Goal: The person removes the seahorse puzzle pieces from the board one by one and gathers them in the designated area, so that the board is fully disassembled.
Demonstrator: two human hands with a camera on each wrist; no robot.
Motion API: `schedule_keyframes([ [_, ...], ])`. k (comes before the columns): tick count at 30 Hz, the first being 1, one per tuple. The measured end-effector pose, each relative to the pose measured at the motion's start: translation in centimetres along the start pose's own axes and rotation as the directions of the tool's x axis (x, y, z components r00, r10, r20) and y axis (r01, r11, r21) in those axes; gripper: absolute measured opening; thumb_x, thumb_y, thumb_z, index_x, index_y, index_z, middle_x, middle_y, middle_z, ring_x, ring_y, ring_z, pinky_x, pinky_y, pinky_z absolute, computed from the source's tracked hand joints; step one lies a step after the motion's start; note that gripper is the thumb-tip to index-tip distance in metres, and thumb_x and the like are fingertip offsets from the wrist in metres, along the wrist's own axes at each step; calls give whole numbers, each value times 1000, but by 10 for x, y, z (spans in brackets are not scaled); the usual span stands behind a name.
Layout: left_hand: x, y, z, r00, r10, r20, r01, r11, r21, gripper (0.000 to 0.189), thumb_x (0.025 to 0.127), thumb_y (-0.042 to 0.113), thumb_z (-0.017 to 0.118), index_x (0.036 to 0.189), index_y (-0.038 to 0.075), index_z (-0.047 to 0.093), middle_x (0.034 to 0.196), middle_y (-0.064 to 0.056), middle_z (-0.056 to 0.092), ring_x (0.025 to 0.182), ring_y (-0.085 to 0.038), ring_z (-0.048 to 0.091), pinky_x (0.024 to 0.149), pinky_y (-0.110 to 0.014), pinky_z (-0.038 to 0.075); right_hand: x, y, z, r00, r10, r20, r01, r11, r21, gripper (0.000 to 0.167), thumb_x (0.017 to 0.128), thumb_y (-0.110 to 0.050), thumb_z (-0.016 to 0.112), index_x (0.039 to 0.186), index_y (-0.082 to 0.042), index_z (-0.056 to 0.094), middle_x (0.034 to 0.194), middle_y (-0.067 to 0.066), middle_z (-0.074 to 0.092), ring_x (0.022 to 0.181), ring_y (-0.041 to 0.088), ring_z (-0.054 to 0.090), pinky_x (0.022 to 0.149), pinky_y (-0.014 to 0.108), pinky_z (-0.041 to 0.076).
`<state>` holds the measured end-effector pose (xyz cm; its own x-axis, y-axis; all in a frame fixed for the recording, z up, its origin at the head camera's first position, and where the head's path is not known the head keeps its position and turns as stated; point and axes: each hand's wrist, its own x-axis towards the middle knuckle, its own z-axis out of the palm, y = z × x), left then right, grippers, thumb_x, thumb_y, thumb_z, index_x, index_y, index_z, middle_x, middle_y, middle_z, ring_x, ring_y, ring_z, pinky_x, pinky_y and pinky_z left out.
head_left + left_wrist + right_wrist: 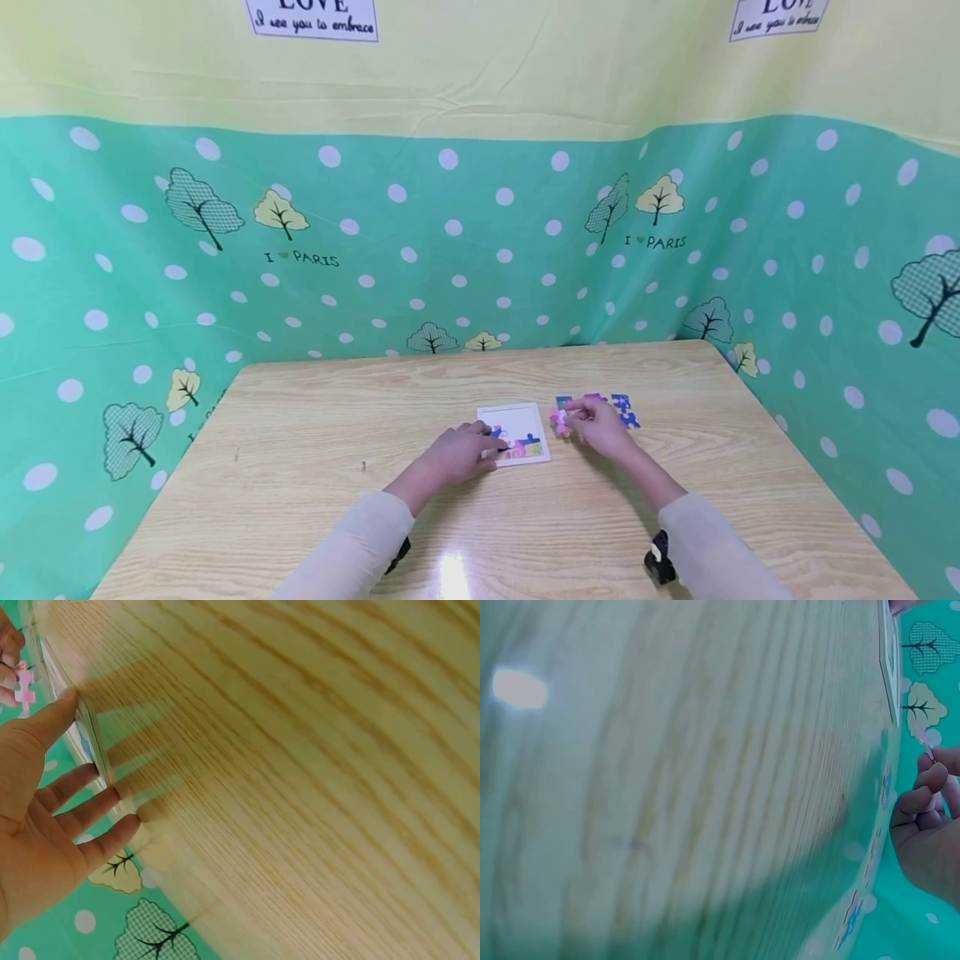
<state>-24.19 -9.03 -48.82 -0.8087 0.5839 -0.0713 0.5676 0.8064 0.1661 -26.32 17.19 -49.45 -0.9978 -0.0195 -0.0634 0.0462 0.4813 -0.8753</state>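
Note:
A white-bordered puzzle tray lies on the table, its lower part filled with joined jigsaw pieces in pink, blue and yellow-green. My left hand rests at the tray's left side; in the left wrist view its fingers are spread and fairly straight, the thumb touching the edge. Between thumb and fingertips, my right hand pinches a pink jigsaw piece, held up just right of the tray. That pink piece also shows in the left wrist view.
Loose blue jigsaw pieces lie beyond and right of my right hand, partly covered by it. A small dark speck is on the wooden table at left. A green dotted curtain hangs behind and along both sides.

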Motion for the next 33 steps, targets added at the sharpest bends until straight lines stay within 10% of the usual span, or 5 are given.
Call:
schedule_keyframes([
  [33, 0, -1, 2, 1000, -6, 14, 6, 1000, 11, 36, 91, 38, 58, 127, 33, 58, 132, -8, 54, 117, -26, 54, 92, -46, 49, -2, 22, -24, 1000, 2, -15, -3, 999, -42, 28, 86, -11, 63, 112, -1, 63, 75, 3, 53, 58, 10, 48, 48, 18, 42],
])
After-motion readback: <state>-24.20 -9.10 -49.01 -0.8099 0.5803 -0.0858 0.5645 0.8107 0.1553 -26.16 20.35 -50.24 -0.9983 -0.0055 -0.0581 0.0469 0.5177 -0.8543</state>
